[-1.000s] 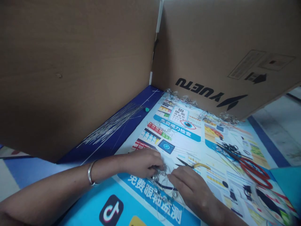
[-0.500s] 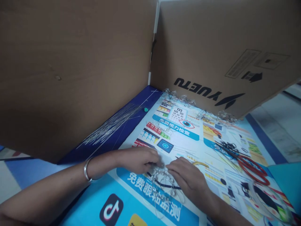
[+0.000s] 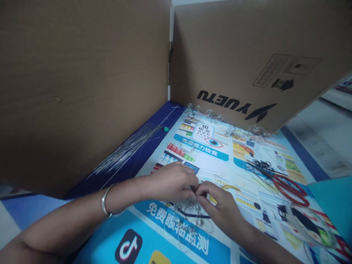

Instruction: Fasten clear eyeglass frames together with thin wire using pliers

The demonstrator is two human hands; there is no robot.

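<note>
As the left hand (image 3: 169,183) meets the right hand (image 3: 226,209), fingers pinch closed, contents hidden, likely for control near beaded wires (image 3: 198,221).

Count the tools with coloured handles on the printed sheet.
2: red-handled metal scissors, to the right beside small black rings, and a yellow-handled tool just beyond the right hand, which partly hides it. Others may be hidden.

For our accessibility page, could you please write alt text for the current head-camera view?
A left hand with a silver bangle and a right hand meet at the fingers above clear, wiry pieces on a printed poster. Red-handled scissors lie to the right, thin wires to the left; cardboard panels stand behind.
</note>
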